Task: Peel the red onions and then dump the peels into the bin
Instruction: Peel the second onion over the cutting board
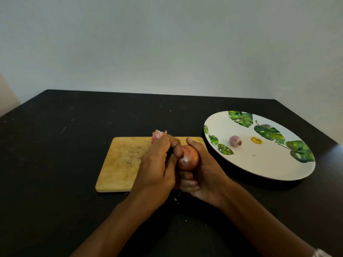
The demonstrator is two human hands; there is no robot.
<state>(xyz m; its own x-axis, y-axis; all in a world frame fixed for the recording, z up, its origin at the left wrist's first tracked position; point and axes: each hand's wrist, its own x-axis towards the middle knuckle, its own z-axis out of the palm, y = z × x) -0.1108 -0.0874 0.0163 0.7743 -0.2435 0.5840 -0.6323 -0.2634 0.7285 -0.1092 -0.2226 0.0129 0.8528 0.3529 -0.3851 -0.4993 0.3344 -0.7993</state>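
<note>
While seemingly unpeeled, onion (188,158) between hands (157,164) (207,175)

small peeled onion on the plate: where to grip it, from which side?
Pinch the peeled onion across its round pale body, coming from above. It lies on its side on the open plate, its brownish root end pointing right, so a left-right pinch would likely slip off that taper; near-far flanks look fuller. Both hands are occupied with the other onion.

Bare forearms — pale cuff (322,254) at right.
</note>
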